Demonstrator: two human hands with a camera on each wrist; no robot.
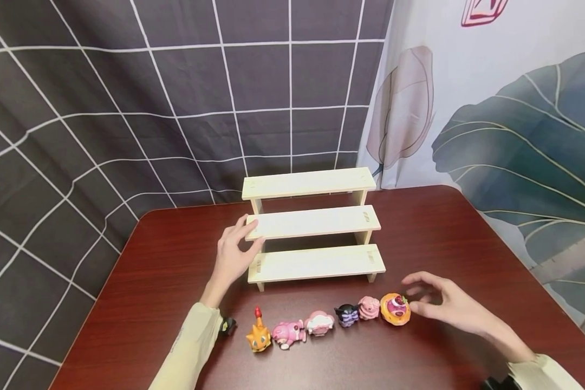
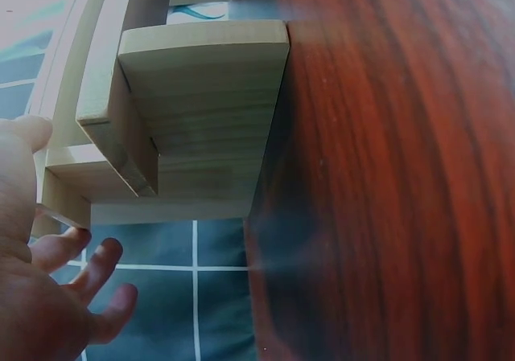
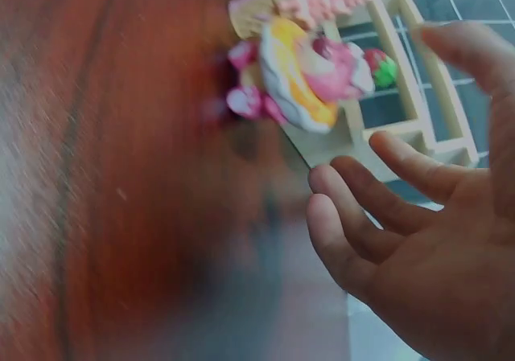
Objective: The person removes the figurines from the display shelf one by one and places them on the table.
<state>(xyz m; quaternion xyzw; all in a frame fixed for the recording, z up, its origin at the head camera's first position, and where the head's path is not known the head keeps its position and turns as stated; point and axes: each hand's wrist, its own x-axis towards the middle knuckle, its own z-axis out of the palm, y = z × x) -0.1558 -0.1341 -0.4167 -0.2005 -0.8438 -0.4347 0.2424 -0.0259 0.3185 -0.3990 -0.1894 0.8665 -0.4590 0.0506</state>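
Note:
A three-tier wooden display stand [image 1: 317, 223] stands on the table. My left hand [image 1: 234, 250] holds the left end of its middle shelf, thumb at the front edge and a finger at the rear; the remaining fingers hang loosely behind in the left wrist view. My right hand [image 1: 450, 309] has its fingers spread and relaxed, right of a toy figurine with an orange, cake-like top [image 1: 396, 309]. A gap separates the hand from this figurine [image 3: 310, 75] in the right wrist view. Nothing is in the right hand.
Left of the cake figurine runs a row of toys: a pink one [image 1: 369, 307], a black-and-purple one [image 1: 347, 315], a pink-and-white one [image 1: 319, 323], a pink one lying down [image 1: 289, 333] and an orange one with a red-tipped tail [image 1: 259, 337]. Curtains [image 1: 253, 81] hang behind the table [image 1: 166, 260].

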